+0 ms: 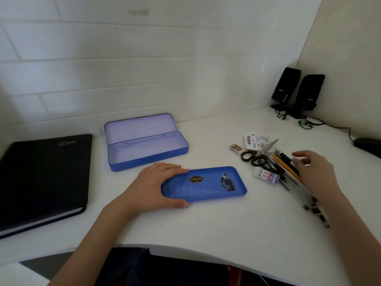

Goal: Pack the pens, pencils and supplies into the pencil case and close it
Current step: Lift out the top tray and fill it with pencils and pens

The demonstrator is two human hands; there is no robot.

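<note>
The blue tin pencil case (pixel 148 150) stands open and empty at the back of the white desk, its lid leaning towards the wall. In front of it lies a flat blue inner tray (pixel 208 185) with a printed figure. My left hand (pixel 152 188) grips the tray's left end, thumb on the near edge and fingers on the far edge. To the right sits a heap of pens and pencils (pixel 288 172), black-handled scissors (pixel 257 154), a 2B eraser (pixel 267 176) and a small box (pixel 236 148). My right hand (pixel 315 172) hovers over the pens with its fingers spread.
A black notebook (pixel 43 180) lies at the left. Two black speakers (pixel 296 92) with cables stand in the back right corner, and a dark mouse (pixel 368 146) rests at the right edge. A small blister pack (pixel 255 140) lies behind the scissors.
</note>
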